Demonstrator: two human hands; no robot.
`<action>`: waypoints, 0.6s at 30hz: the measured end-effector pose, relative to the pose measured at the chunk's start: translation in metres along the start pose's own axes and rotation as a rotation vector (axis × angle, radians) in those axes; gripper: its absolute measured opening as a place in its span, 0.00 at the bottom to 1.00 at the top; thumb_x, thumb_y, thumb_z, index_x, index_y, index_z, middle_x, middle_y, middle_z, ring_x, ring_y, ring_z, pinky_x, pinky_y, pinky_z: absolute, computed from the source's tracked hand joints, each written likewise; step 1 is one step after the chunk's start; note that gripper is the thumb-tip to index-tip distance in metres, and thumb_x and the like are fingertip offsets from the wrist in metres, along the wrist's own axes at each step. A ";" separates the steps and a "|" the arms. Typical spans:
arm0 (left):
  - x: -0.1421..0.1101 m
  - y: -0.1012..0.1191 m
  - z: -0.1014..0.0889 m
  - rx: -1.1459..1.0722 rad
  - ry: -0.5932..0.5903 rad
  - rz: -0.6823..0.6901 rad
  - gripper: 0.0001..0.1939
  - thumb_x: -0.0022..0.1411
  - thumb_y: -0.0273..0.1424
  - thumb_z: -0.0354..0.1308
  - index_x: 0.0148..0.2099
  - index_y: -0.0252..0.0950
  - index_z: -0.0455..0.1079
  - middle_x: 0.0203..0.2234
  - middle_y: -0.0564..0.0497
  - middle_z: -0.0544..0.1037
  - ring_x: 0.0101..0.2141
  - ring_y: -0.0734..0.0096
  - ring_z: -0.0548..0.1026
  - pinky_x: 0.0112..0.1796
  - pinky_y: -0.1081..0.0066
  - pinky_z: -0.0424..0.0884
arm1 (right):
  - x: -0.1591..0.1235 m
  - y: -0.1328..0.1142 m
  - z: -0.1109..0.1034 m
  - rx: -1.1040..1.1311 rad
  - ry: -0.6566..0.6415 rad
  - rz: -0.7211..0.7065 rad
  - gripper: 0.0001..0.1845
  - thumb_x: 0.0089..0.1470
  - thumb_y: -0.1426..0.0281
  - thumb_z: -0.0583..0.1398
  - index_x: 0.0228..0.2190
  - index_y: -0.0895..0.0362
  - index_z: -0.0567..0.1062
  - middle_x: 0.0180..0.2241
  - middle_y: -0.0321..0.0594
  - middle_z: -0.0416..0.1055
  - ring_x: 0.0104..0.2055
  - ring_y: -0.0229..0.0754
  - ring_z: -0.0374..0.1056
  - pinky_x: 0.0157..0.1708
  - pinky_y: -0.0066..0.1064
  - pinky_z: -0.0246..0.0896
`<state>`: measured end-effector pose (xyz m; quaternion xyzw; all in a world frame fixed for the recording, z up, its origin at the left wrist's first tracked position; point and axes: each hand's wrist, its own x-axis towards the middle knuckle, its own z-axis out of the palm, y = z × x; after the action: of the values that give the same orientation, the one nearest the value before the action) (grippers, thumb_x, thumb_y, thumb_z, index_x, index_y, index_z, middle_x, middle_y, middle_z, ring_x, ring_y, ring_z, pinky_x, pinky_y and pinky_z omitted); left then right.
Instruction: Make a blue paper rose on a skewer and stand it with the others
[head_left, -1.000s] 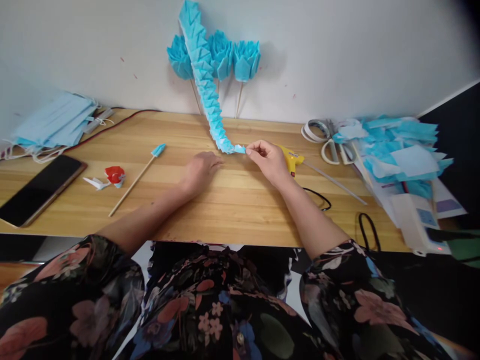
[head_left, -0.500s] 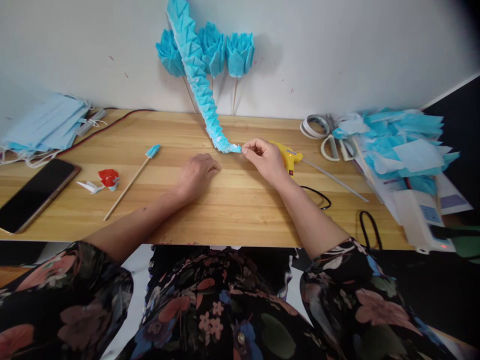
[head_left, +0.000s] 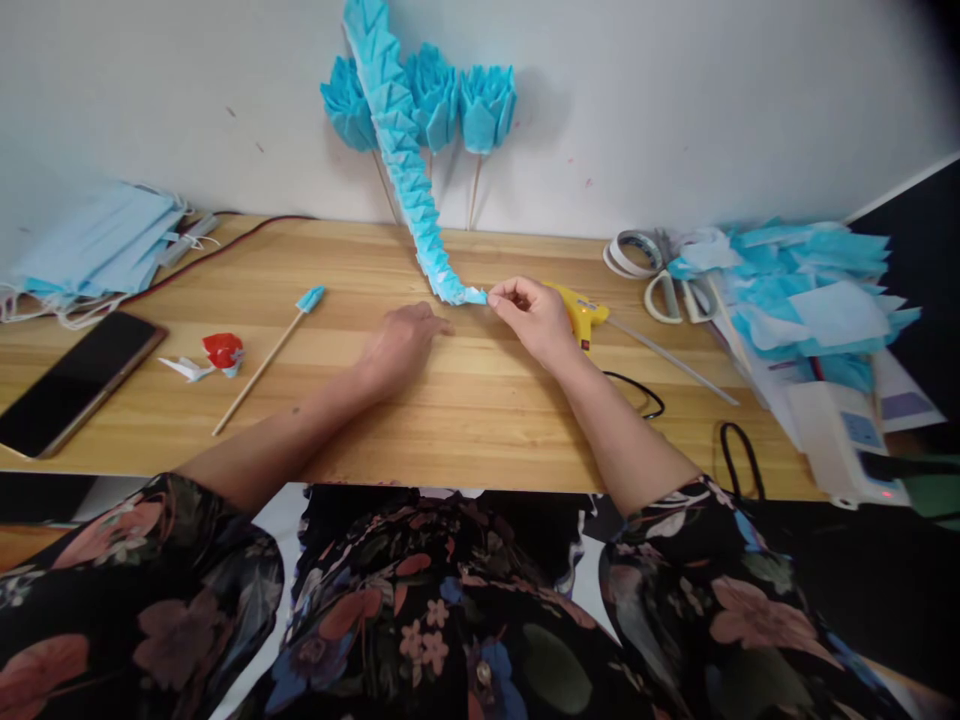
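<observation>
A long zigzag chain of folded blue mask fabric [head_left: 409, 160] leans on the wall and curves down to the table. My right hand [head_left: 534, 318] pinches the small piece at its lower end between thumb and fingertips. My left hand [head_left: 403, 348] rests on the wood just left of that end, apart from it. Its fingers are partly bent, one stretched to the right, with nothing visible in them. A yellow glue gun [head_left: 581, 310] lies behind my right hand, partly covered by it, a pale glue stick [head_left: 671, 360] at its back.
Blue fabric flowers [head_left: 487, 108] on sticks lean on the wall. At left are face masks [head_left: 101, 240], a phone [head_left: 79, 385], a red-and-white folded piece [head_left: 223, 350] and a blue-tipped stick [head_left: 262, 370]. At right are tape [head_left: 634, 255], scissors [head_left: 679, 300], blue scraps [head_left: 806, 290] and a white device [head_left: 836, 440].
The view shifts sideways and partly back. My right hand keeps its pinch on the chain's end throughout. My left hand stays on the table, its fingers moving slightly.
</observation>
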<state>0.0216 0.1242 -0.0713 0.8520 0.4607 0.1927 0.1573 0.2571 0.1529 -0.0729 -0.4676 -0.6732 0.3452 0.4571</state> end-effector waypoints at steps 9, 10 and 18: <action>-0.043 -0.009 -0.067 -0.248 0.218 -0.350 0.10 0.59 0.24 0.50 0.36 0.38 0.72 0.30 0.51 0.74 0.34 0.67 0.72 0.41 0.65 0.72 | -0.004 0.001 0.001 -0.197 -0.081 -0.108 0.07 0.58 0.64 0.62 0.30 0.52 0.77 0.31 0.36 0.78 0.33 0.43 0.70 0.37 0.37 0.62; -0.050 -0.009 -0.073 -0.293 0.237 -0.394 0.09 0.59 0.25 0.51 0.36 0.38 0.72 0.29 0.51 0.72 0.32 0.67 0.72 0.39 0.66 0.72 | -0.005 -0.002 0.001 -0.246 -0.101 -0.134 0.07 0.59 0.65 0.62 0.30 0.52 0.77 0.32 0.37 0.79 0.34 0.44 0.70 0.38 0.38 0.62; -0.099 -0.009 -0.078 -0.525 0.380 -0.511 0.10 0.59 0.35 0.62 0.35 0.39 0.64 0.31 0.52 0.74 0.33 0.69 0.74 0.37 0.66 0.76 | -0.010 -0.009 -0.001 -0.478 -0.141 -0.218 0.07 0.62 0.63 0.61 0.37 0.51 0.79 0.34 0.40 0.80 0.35 0.47 0.73 0.37 0.40 0.63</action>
<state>-0.0710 0.0518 -0.0253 0.5905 0.6133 0.4123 0.3243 0.2569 0.1403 -0.0670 -0.4620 -0.8120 0.1569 0.3203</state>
